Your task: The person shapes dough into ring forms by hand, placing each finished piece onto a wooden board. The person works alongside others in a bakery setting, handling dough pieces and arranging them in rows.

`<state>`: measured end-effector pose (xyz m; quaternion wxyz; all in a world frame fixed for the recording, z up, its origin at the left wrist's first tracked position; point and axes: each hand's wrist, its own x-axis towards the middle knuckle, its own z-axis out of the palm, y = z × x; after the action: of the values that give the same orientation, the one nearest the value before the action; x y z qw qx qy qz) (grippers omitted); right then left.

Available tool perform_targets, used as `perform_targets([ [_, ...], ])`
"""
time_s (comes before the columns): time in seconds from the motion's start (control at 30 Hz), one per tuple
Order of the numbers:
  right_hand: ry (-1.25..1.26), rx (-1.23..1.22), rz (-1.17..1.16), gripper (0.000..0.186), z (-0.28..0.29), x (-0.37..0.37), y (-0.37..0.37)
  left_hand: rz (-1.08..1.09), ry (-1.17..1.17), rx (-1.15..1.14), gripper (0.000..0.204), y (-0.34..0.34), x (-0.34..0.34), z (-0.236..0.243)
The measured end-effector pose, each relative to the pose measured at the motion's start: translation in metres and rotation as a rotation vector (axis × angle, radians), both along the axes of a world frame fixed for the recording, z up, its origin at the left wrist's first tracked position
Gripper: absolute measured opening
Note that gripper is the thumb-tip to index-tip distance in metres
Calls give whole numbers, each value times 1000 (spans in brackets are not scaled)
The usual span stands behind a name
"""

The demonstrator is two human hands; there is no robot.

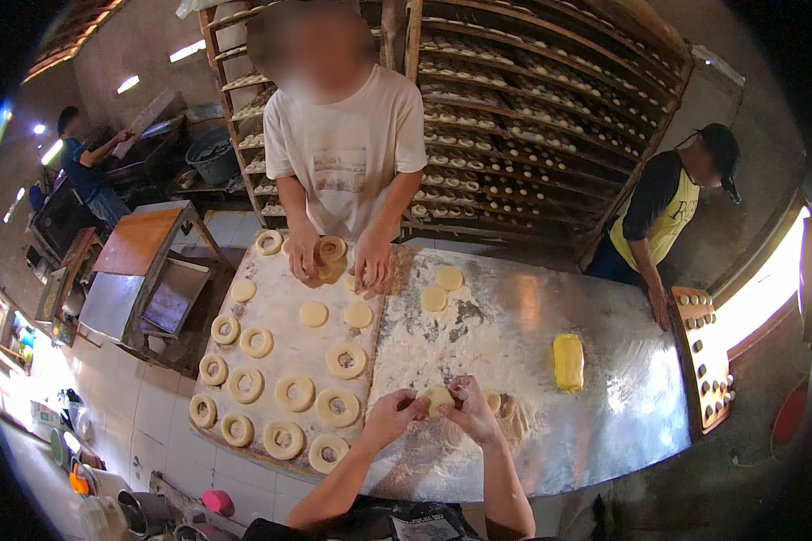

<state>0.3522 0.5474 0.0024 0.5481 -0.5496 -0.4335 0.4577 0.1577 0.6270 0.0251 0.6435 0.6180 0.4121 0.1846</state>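
Note:
Between my two hands, above the floured metal table (622,388), I hold a small round of dough (438,398). The fingers of my left hand (397,415) pinch its left edge. My right hand (472,410) grips it from the other side, thumb and fingers closed. A smaller dough piece (493,402) lies just beyond my right hand, partly hidden. To my left, a floured board (280,361) carries several dough rings (295,393) and a few flat dough rounds (313,314). Two more dough rounds (434,298) rest farther off on the flour.
Across the table a person in a white shirt (347,153) handles a dough ring (332,248). A yellow block (567,362) sits right of my hands. Another person (668,207) stands at the right by a tray of small pieces (700,356). Tall racks (532,117) fill the back.

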Motion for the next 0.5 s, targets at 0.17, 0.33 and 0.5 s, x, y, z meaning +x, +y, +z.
perform_targets([
  [0.17, -78, -52, 133, 50, 28, 18, -11, 80, -55, 153, 36, -26, 22, 20],
  [0.33, -109, -55, 130, 56, 40, 24, -17, 66, -37, 149, 31, -41, 29, 35],
  [0.5, -991, 201, -213, 69, 34, -5, 6, 62, 107, 429, 30, -51, 33, 35],
])
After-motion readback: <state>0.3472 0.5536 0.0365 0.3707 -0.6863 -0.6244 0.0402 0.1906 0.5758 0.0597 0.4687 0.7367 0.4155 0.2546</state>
